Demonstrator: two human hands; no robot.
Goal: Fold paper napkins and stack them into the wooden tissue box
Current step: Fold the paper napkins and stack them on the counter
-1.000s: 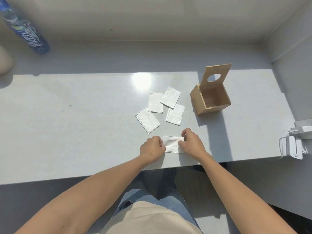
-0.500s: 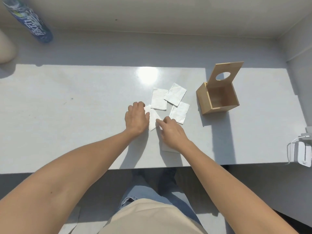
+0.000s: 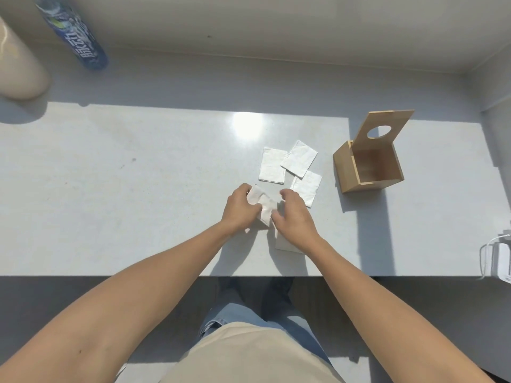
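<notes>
My left hand point(image 3: 240, 209) and my right hand point(image 3: 294, 217) both grip one white napkin point(image 3: 262, 203), lifted slightly off the grey table point(image 3: 138, 189) between them. A folded napkin point(image 3: 286, 245) lies flat under my right wrist, mostly hidden. Three more white napkins lie beyond my hands: one on the left point(image 3: 272, 169), one overlapping it point(image 3: 299, 158), one nearer the box point(image 3: 307, 187). The wooden tissue box point(image 3: 367, 172) stands to the right with its holed lid point(image 3: 383, 129) raised upright; its inside looks empty.
A blue-labelled bottle point(image 3: 73, 34) lies at the far left by the wall, with a beige round object point(image 3: 19, 67) beside it. A white device with a cord point(image 3: 497, 261) sits at the right edge. The table's front edge runs just below my forearms.
Both hands left the folded napkin near the table edge and reached forward to the leftmost loose napkin. They now hold it up between them.
</notes>
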